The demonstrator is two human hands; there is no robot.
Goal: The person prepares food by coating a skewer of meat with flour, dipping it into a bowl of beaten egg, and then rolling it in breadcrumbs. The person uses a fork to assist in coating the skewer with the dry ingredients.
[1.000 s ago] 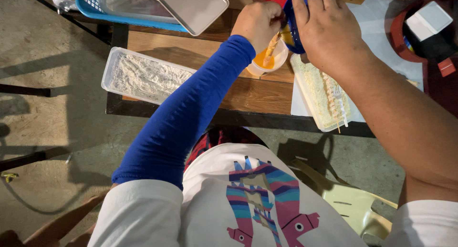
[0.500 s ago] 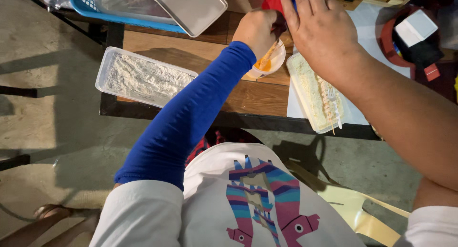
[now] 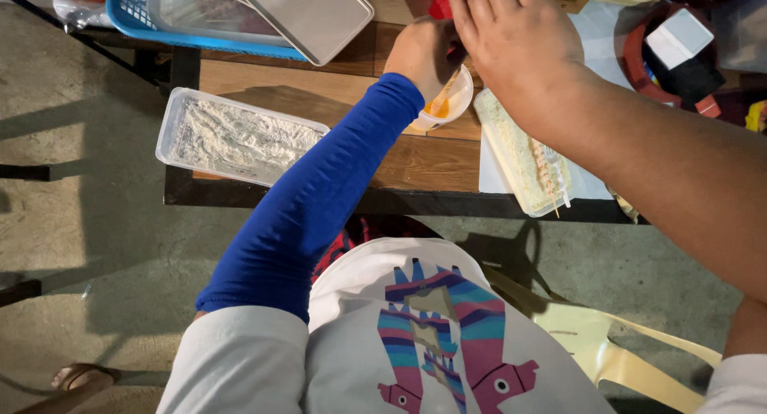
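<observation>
Blue sleeve (image 3: 319,198), orange-filled white bowl (image 3: 447,102), blue basket (image 3: 136,14).

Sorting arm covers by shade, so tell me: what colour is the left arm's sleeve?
Solid bright blue sleeve, clearest in the head view.

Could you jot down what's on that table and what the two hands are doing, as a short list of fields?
left hand: in blue sleeve, at small white bowl of orange liquid, holding a skewer
right hand: above the bowl, fingers spread
left of bowl: clear tray of white flour
right of bowl: tray of crumbs with skewers
table top: wood
</observation>
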